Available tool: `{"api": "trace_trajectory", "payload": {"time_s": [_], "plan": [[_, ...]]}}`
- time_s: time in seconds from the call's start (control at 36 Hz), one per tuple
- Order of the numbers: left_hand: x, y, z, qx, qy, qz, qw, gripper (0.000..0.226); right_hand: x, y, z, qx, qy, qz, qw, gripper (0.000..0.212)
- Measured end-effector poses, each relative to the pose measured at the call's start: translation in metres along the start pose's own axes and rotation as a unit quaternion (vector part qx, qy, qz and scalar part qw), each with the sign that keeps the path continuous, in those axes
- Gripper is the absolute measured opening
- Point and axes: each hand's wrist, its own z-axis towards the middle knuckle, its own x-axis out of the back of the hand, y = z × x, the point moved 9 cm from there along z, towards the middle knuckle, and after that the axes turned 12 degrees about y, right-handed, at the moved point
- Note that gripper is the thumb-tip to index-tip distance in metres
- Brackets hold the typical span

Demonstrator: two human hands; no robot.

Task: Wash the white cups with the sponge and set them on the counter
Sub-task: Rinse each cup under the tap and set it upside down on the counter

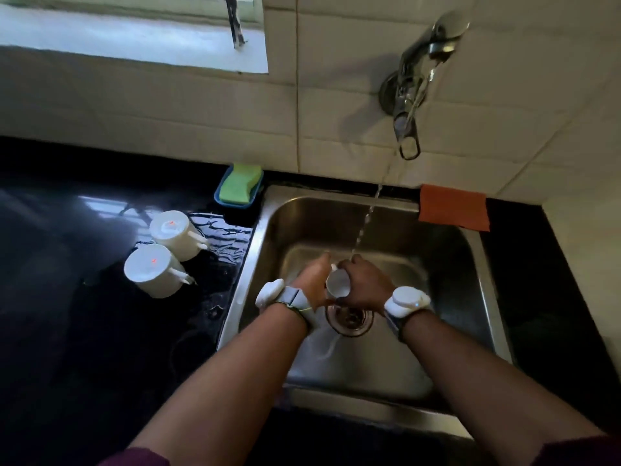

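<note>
In the middle of the frame, over the sink [447,264], the right hand [364,285] curls round a white cup [337,284], hiding most of it; only its round end shows. The left hand [311,280] lies against the cup's other side, fingers stretched and blurred, its thumb hard to make out. A thin stream of water [364,223] falls from the tap [408,105] onto them. At left, two upturned cups [169,232] [151,269] stand on the dark counter [67,297]. The green sponge [239,183] rests in its tray, upper centre.
</note>
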Motion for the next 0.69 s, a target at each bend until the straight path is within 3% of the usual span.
{"api": "trace_trajectory", "payload": {"time_s": [0.08, 0.22, 0.33, 0.5, 0.69], "plan": [[-0.008, 0.029, -0.004, 0.021, -0.004, -0.111, 0.994, 0.052, 0.040, 0.005, 0.013, -0.010, 0.046, 0.023, 0.999, 0.070], [-0.013, 0.072, -0.011, -0.020, -0.012, -0.128, 0.992, 0.049, 0.094, 0.006, 0.027, -0.022, 0.112, 0.020, 0.993, 0.072], [-0.020, 0.101, -0.026, -0.037, -0.043, -0.163, 0.985, 0.045, 0.131, 0.004, 0.029, -0.019, 0.172, 0.039, 0.984, 0.056], [-0.020, 0.129, -0.039, -0.055, -0.043, -0.196, 0.978, 0.039, 0.163, 0.004, 0.034, -0.041, 0.206, 0.045, 0.977, 0.059], [-0.009, 0.124, -0.030, -0.058, -0.042, -0.199, 0.977, 0.048, 0.183, 0.002, 0.022, -0.033, 0.212, 0.042, 0.976, 0.068]]}}
